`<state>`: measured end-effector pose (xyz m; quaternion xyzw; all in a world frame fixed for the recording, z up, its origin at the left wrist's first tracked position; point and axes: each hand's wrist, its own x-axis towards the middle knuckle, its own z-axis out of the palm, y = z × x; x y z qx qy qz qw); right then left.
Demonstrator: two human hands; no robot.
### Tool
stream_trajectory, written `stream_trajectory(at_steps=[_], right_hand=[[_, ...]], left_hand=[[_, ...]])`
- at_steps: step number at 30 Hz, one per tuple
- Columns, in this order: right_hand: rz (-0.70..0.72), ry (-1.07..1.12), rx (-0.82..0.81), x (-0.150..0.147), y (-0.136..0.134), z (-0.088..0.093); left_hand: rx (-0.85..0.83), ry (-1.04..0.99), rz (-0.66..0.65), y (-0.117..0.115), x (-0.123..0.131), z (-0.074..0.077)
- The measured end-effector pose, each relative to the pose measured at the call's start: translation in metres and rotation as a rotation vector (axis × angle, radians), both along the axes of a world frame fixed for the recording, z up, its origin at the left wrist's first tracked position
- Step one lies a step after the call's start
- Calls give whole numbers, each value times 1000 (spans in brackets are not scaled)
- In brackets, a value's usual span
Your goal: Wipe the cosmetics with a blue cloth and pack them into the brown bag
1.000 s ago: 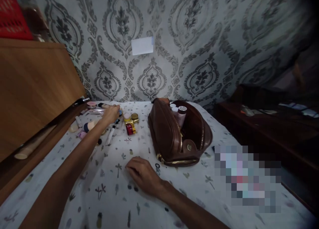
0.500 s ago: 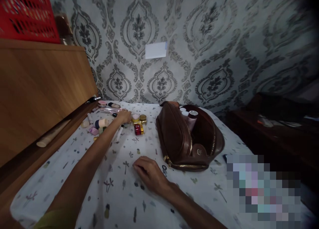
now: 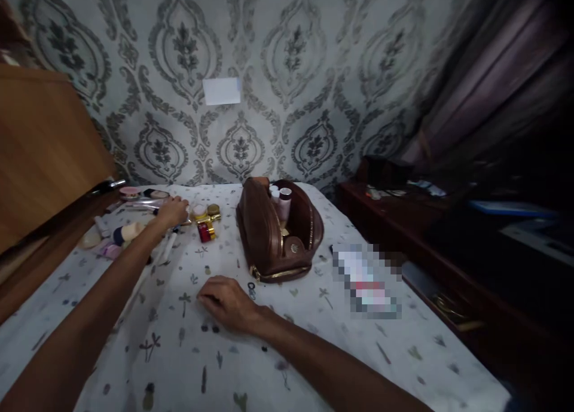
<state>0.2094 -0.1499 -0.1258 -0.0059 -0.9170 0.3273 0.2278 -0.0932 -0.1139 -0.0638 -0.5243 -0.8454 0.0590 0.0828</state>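
My left hand [image 3: 174, 211] reaches to the far left among the cosmetics, its fingers closed and partly hidden, so what they grip cannot be made out. Just right of it are a gold-lidded jar [image 3: 214, 210] and a dark red jar [image 3: 207, 232]. On its left lie a bottle with a dark band [image 3: 128, 233], a purple item [image 3: 109, 250] and a clear tube [image 3: 142, 203]. Curled and closed, my right hand [image 3: 228, 302] rests on the patterned cloth with nothing visible in it. Behind and right of it stands an unzipped brown leather bag [image 3: 258, 232] holding a pinkish bottle [image 3: 284, 205].
A wooden cabinet [image 3: 49, 131] borders the left side, and a patterned wall [image 3: 278, 53] stands behind. At right lies a blurred-out flat object [image 3: 365, 279] on the cloth [image 3: 251, 364]. Beyond the right edge is a dark red piece of furniture [image 3: 376, 220] with items on it.
The view has swung to the right, so the bag, cosmetics and both hands appear further left. Both hands stay at about the same places on the cloth.
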Motion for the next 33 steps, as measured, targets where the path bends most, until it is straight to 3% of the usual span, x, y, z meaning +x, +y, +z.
stream_trajectory(at_steps=[10,19,22,26,29,33], right_hand=[[12,3,49,0,2,-1],[13,27,-43,2,3,2],[33,31,-58,1,3,2],[34,38,-76,1,2,2],[34,41,-77,1,2,1],[36,42,-80,0,3,0]], left_hand=[[78,1,53,-11,16,9],[30,-21,1,-55,40,29],[17,-30,-25,-72,47,30],[24,-149,-154,-92,50,27],[41,-202,-184,-92,47,23],[-16,-167,-63,-74,40,19]])
